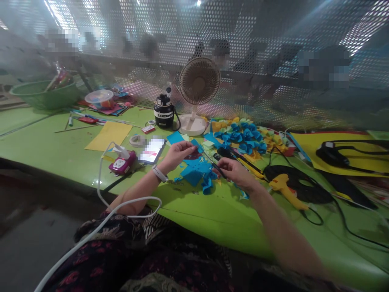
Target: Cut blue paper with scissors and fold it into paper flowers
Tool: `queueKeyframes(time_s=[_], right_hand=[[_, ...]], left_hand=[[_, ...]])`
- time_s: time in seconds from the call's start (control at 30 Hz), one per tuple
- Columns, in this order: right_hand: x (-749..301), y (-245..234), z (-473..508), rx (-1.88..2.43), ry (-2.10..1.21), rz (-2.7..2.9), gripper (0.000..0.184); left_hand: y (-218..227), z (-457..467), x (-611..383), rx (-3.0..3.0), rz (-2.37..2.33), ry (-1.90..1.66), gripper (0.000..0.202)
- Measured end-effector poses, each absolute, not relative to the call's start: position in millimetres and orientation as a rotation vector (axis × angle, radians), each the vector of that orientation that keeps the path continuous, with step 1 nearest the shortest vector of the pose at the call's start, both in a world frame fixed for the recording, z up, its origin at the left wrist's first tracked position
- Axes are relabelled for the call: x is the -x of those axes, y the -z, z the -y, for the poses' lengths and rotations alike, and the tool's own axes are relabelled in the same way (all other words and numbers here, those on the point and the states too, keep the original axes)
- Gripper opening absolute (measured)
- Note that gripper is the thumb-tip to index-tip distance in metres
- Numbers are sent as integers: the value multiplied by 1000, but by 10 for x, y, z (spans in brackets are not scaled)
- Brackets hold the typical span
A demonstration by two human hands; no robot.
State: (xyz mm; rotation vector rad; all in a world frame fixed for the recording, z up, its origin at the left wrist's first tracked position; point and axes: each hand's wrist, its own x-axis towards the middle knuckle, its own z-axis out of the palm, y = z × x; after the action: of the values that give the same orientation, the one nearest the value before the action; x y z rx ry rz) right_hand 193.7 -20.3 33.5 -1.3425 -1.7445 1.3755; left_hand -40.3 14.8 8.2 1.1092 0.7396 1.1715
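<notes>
Between the fingertips of my left hand (181, 154) is pinched a small blue piece of paper (197, 145). My right hand (234, 172) is closed around the dark handles of a pair of scissors (218, 167), whose thin blades point up and left toward that paper. Beneath both hands lies a heap of blue paper scraps (199, 166), some flat and some crumpled. A larger blue paper sheet (192, 175) sits in the front of the heap. Past my right hand is a pile of blue, yellow and orange folded paper pieces (243, 134).
A yellow hot glue gun (285, 188) with a black cord lies right. Leftward are a lit phone (152, 150), a tape roll (137, 140), a purple power adapter (122, 163) and a white cable (121, 205). A fan (194, 123) and black bottle (164, 111) stand behind.
</notes>
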Motion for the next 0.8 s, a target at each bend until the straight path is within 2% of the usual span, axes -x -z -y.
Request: queueKeyframes(time_s=[0.8], right_hand=[[-1902, -309, 209, 1331, -1384, 1746, 57]], left_hand=[[-103, -146, 387, -1116, -727, -1155, 47]])
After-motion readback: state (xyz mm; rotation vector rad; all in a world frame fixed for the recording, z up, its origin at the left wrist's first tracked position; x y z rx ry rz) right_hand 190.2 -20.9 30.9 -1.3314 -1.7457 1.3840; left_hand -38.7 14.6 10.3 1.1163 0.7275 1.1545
